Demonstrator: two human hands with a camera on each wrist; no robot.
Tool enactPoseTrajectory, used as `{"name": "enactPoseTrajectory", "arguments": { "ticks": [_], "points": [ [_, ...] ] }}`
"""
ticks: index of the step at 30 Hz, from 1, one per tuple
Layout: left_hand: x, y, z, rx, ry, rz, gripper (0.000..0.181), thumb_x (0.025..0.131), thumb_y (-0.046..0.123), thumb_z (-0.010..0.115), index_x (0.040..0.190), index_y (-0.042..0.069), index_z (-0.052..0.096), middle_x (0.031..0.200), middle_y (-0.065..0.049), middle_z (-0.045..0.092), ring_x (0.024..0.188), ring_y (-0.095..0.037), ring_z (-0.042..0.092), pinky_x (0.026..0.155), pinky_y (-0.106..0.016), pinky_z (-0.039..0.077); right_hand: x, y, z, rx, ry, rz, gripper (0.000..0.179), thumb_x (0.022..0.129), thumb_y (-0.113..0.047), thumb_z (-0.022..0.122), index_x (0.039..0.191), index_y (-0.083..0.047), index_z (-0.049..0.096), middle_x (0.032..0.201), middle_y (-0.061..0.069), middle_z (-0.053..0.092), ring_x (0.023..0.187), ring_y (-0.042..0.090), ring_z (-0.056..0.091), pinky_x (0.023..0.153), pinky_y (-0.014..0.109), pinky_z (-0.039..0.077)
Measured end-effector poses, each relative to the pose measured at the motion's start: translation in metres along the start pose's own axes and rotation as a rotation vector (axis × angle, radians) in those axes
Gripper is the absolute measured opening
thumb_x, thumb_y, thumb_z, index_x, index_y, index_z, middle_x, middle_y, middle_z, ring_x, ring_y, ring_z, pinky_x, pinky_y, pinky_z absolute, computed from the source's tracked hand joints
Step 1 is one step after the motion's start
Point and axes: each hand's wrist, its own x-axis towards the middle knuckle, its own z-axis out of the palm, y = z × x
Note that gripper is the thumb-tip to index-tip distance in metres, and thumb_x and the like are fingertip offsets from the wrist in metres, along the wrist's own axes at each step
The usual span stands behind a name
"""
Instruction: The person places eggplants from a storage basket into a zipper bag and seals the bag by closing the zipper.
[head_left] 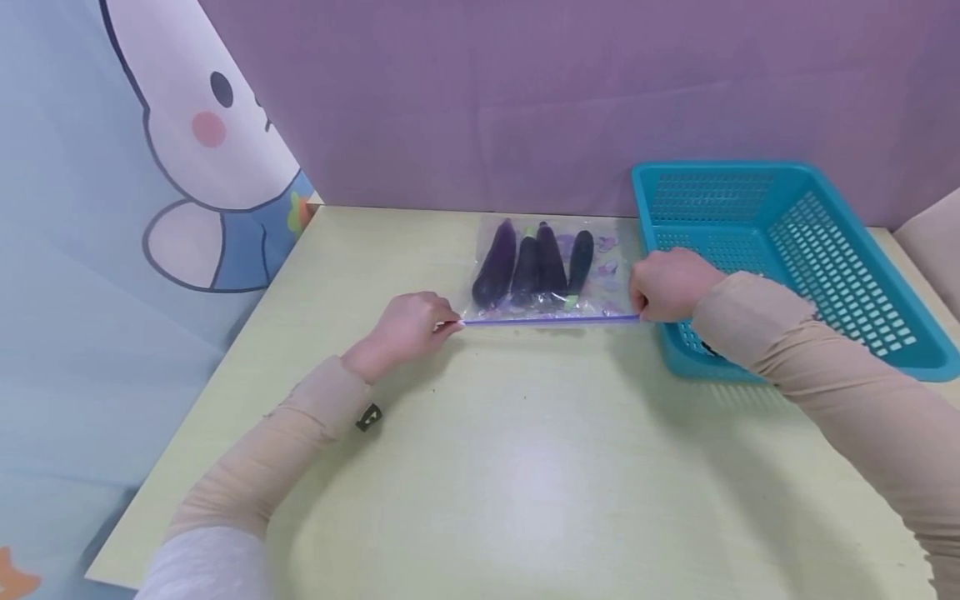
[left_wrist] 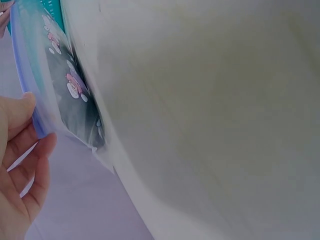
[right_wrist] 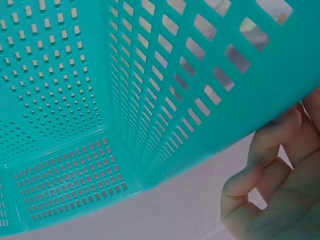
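Note:
A clear zip bag (head_left: 609, 287) with printed cartoon figures lies at the back of the table, holding several dark purple eggplants (head_left: 495, 267) side by side. Its blue-purple zip strip (head_left: 551, 320) runs straight along the near edge. My left hand (head_left: 408, 327) pinches the left end of that strip between thumb and fingers, as the left wrist view also shows. At the strip's other end, my right hand (head_left: 670, 285) grips the bag's corner with curled fingers, right beside the basket. In the right wrist view the basket's wall hides what those fingertips hold.
A teal perforated basket (head_left: 720, 167) stands at the right, its left wall next to the bag. Behind the pale table (head_left: 525, 467) hangs a purple cloth (head_left: 480, 100). A blue cartoon-printed cloth (head_left: 67, 333) covers the left side. A small black buckle (head_left: 369, 417) shows by the left sleeve.

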Motion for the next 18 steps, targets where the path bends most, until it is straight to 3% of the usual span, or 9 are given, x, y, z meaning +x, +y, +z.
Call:
{"name": "enactPoseTrajectory", "arguments": {
  "ticks": [6,14,18],
  "points": [
    [-0.0011,-0.0042,0.0005,-0.002,-0.009,-0.003,0.014,0.086,0.020,0.070,0.088,0.008,0.076,0.078,-0.003,0.070,0.073,-0.020,0.066,0.063,-0.036,0.055,-0.0014,-0.0007,-0.0013,-0.003,-0.006,0.002,0.026,0.077,0.000,0.065,0.055,-0.012,0.059,0.052,-0.004,0.035,0.053,0.015,0.035,0.055,0.030,0.031],
    [-0.0021,-0.0060,-0.0024,-0.001,-0.034,-0.014,0.014,0.086,0.020,0.070,0.088,0.007,0.075,0.077,-0.003,0.070,0.070,-0.019,0.064,0.061,-0.034,0.053,-0.0029,-0.0019,-0.0034,-0.008,-0.028,0.023,0.018,0.078,-0.003,0.069,0.062,-0.012,0.066,0.059,-0.001,0.056,0.058,0.018,0.047,0.057,0.031,0.040],
    [-0.0013,-0.0057,-0.0024,0.000,-0.045,-0.011,0.014,0.086,0.020,0.069,0.089,0.007,0.075,0.079,-0.004,0.071,0.070,-0.019,0.064,0.062,-0.034,0.054,-0.0029,-0.0026,-0.0028,-0.028,-0.020,0.022,0.024,0.077,-0.001,0.068,0.058,-0.012,0.060,0.055,-0.003,0.046,0.056,0.016,0.040,0.054,0.029,0.036]
  ]
}}
